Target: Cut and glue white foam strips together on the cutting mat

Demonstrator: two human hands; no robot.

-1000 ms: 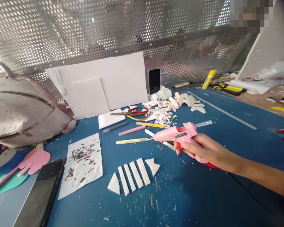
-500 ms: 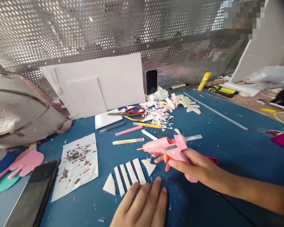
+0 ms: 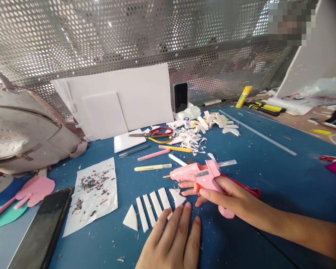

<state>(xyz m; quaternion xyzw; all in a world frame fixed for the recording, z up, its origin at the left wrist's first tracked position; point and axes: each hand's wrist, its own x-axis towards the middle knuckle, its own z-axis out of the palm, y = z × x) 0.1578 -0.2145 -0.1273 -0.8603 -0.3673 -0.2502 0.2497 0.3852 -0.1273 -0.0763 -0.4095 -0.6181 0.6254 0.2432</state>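
Note:
My right hand [image 3: 224,196] is wrapped round the handle of a pink hot glue gun [image 3: 194,172]. The gun's metal nozzle points left, and a clear glue stick [image 3: 226,163] sticks out of its back end. Below it, my left hand [image 3: 172,239] lies palm down with its fingers stretched, holding nothing. Its fingertips reach the lower ends of several white foam strips [image 3: 149,208] laid in a slanted row. A white foam triangle [image 3: 131,218] lies at the row's left end. At its right end, a notched white tail-like piece [image 3: 177,198] lies under the gun's wire stand.
Several markers [image 3: 153,167] and red-and-yellow-handled scissors [image 3: 156,133] lie beyond the gun, near a heap of white scraps [image 3: 189,136]. A paper with colourful bits [image 3: 96,186] and a black phone [image 3: 42,228] are on the left. White boards [image 3: 145,97] lean behind.
My left hand has slid slightly up and right, its fingertips nearer the tail-like piece. The glue gun stays in my right hand, almost unmoved. The view has shifted slightly.

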